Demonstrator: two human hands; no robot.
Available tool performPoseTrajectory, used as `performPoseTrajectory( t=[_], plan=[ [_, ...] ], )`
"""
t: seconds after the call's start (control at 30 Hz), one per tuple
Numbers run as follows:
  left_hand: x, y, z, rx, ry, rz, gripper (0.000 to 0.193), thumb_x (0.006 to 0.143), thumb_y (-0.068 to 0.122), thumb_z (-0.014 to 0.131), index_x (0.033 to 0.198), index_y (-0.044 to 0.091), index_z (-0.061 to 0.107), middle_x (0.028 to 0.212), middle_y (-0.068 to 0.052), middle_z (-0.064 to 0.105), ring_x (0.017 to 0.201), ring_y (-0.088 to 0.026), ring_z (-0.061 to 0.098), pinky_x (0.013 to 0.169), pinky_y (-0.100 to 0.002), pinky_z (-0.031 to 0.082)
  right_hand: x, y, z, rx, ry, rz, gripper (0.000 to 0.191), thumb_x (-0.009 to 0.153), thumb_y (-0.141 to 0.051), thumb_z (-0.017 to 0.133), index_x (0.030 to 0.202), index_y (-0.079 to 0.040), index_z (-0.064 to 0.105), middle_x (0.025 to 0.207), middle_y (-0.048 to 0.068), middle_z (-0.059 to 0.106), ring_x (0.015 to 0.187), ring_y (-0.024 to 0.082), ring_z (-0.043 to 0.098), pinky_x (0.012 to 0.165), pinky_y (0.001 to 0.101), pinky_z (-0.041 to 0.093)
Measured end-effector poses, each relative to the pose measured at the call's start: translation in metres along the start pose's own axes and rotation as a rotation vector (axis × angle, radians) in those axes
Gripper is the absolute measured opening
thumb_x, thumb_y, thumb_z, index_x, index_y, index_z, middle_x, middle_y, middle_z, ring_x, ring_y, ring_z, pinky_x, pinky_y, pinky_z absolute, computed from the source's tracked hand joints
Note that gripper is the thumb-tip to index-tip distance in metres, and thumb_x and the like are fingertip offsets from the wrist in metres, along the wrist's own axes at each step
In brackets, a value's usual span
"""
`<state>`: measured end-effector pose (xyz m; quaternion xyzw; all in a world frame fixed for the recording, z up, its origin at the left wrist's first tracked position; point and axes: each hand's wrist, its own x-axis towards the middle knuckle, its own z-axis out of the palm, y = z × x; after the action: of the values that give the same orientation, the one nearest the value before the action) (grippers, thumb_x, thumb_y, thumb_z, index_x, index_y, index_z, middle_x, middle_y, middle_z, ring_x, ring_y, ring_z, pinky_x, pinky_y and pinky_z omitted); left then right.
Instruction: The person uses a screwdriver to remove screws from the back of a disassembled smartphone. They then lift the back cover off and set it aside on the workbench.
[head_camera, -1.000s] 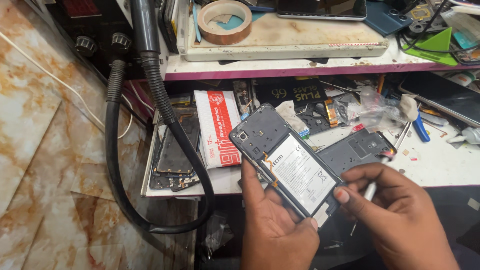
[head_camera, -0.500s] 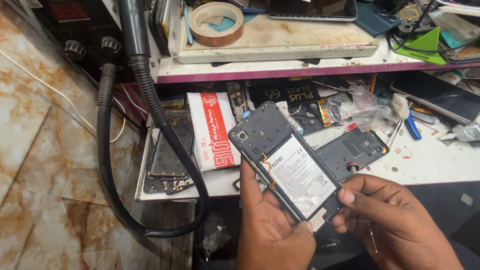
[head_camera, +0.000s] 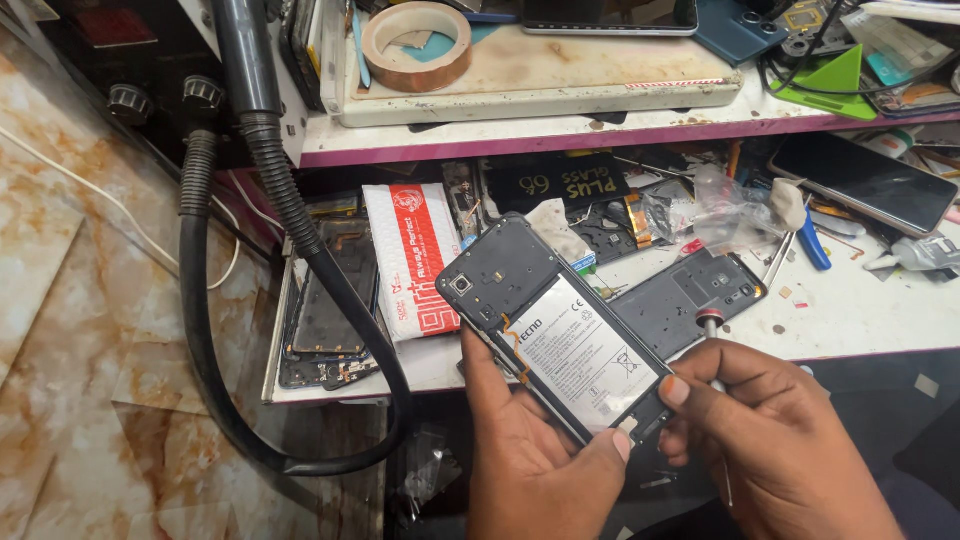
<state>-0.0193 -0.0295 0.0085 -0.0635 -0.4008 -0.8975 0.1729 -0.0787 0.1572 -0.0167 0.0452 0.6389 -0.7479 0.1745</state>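
Both hands grip: left (head_camera: 530, 450) cradles opened phone (head_camera: 555, 325), right (head_camera: 770, 440) pinches screwdriver (head_camera: 712, 325).

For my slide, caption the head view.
Left hand holds an opened phone; right hand grips a screwdriver.

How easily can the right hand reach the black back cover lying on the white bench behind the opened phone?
Probably yes. The back cover lies uncovered on the bench, just beyond the right hand. But that hand holds a screwdriver and steadies the opened phone, so it must let go first.
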Motion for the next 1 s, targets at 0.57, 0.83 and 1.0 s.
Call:
performPoseTrajectory(
  t=[0.57, 0.83, 1.0],
  plan=[
    [0.004, 0.005, -0.007, 0.081, 0.052, 0.042, 0.118, 0.076, -0.025, 0.052, 0.166, 0.017, -0.012, 0.134, -0.027, 0.057, 0.123, -0.029, 0.066, 0.098, -0.038, 0.057, 0.003, -0.017, 0.004, 0.015, -0.056, 0.162, 0.036, 0.092, -0.009, 0.065, 0.122, 0.01, 0.063, 0.084, 0.026, 0.076, 0.081, 0.034, 0.077, 0.074, 0.0432, 0.058],
    [0.003, 0.004, -0.005, 0.06, 0.066, 0.001, 0.118, 0.076, -0.025, 0.051, 0.167, 0.017, -0.011, 0.134, -0.028, 0.058, 0.122, -0.03, 0.066, 0.097, -0.039, 0.057, 0.005, -0.01, 0.005, 0.016, -0.033, 0.147, 0.021, 0.095, -0.005, 0.073, 0.106, 0.011, 0.066, 0.081, 0.021, 0.073, 0.069, 0.025, 0.071, 0.061, 0.0356, 0.057],
    [0.002, 0.002, -0.002, -0.007, 0.031, 0.015, 0.115, 0.076, -0.024, 0.049, 0.165, 0.017, -0.012, 0.137, -0.029, 0.055, 0.124, -0.03, 0.065, 0.098, -0.038, 0.057, 0.004, -0.007, 0.002, 0.075, -0.012, 0.126, 0.016, 0.096, -0.003, 0.071, 0.101, 0.012, 0.069, 0.08, 0.018, 0.069, 0.067, 0.024, 0.067, 0.059, 0.0335, 0.053]
  ],
)
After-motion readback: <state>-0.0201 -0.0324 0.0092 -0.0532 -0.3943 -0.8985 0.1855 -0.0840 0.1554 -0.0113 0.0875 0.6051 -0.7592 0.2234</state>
